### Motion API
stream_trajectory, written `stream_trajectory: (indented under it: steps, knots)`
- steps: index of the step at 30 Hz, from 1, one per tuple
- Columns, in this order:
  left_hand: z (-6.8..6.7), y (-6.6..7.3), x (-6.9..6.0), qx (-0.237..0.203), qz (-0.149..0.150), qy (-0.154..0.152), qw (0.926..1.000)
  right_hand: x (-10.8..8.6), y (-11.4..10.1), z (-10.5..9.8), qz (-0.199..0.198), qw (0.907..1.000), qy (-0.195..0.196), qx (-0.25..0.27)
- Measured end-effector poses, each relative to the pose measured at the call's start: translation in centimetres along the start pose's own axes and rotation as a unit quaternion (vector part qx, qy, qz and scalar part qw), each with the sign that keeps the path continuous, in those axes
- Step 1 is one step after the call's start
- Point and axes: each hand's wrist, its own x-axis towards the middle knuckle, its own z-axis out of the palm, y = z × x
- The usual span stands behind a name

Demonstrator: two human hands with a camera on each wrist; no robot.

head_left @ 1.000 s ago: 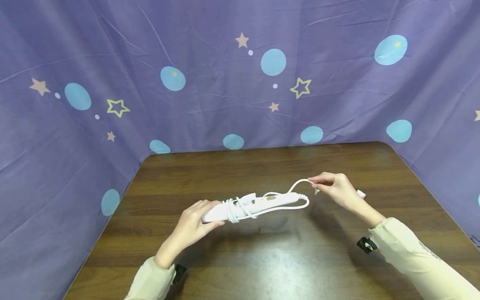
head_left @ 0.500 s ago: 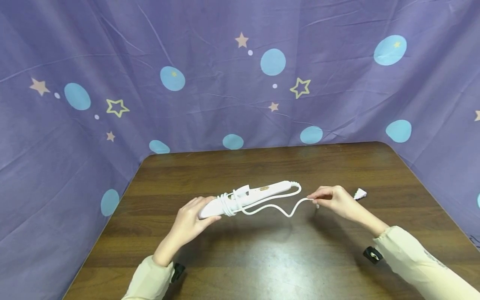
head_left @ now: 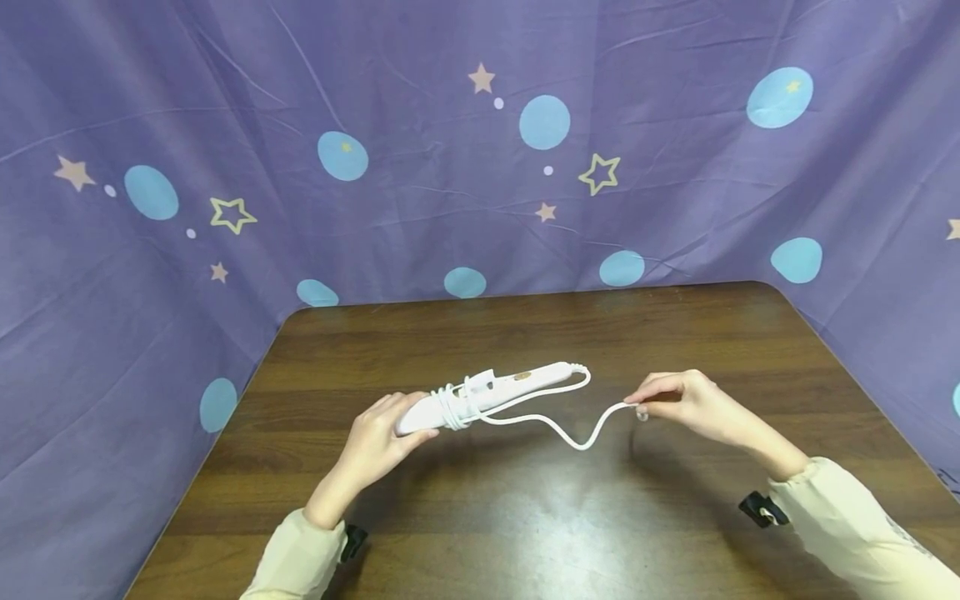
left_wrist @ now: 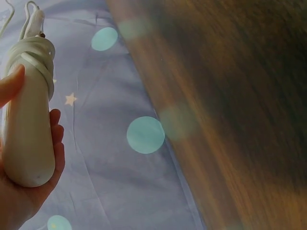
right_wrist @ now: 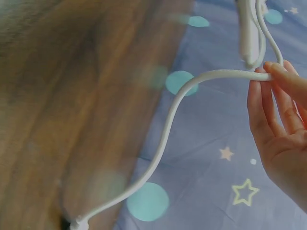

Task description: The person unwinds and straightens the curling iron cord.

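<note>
My left hand [head_left: 381, 437] grips the wide, rounded end of a white hair iron [head_left: 510, 387], raised over the table and tilted. In the left wrist view the thumb lies along one side of the hair iron [left_wrist: 29, 139] and the fingertips show on the other. White power cord [head_left: 447, 408] is wound several times round its middle. A loose stretch of cord dips and rises to my right hand [head_left: 686, 404], which pinches it between thumb and fingers. In the right wrist view the cord [right_wrist: 165, 132] runs on from the fingertips to a white plug [right_wrist: 79, 224] at the lower edge.
A dark wooden table [head_left: 480, 517] lies under both hands, with a glare spot near its front. Behind and at the sides hangs a purple curtain [head_left: 420, 225] with stars and blue dots. Black wrist straps [head_left: 761, 508] show at the sleeves.
My right hand has drawn the cord right and slightly down, and the loose stretch between the hands has grown longer. The hair iron has shifted slightly left, its far end tipping up.
</note>
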Motion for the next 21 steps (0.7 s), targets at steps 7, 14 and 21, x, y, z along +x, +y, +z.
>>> stream_trajectory:
  steps: [7, 14, 21]
  knots:
    - [0.1, 0.0, -0.2, 0.006, 0.004, -0.010, 0.9999, 0.5, -1.2, -1.1, -0.008, 0.9987, 0.042, 0.027]
    - [0.4, 0.2, -0.3, 0.010, 0.008, -0.027, 0.9996, 1.1, -1.6, -1.7, 0.000, 0.9941, 0.098, 0.046]
    - [0.3, 0.4, -0.4, 0.012, 0.016, -0.038, 0.9991, 2.2, -2.4, -2.0, 0.061, 0.9778, 0.201, -0.005]
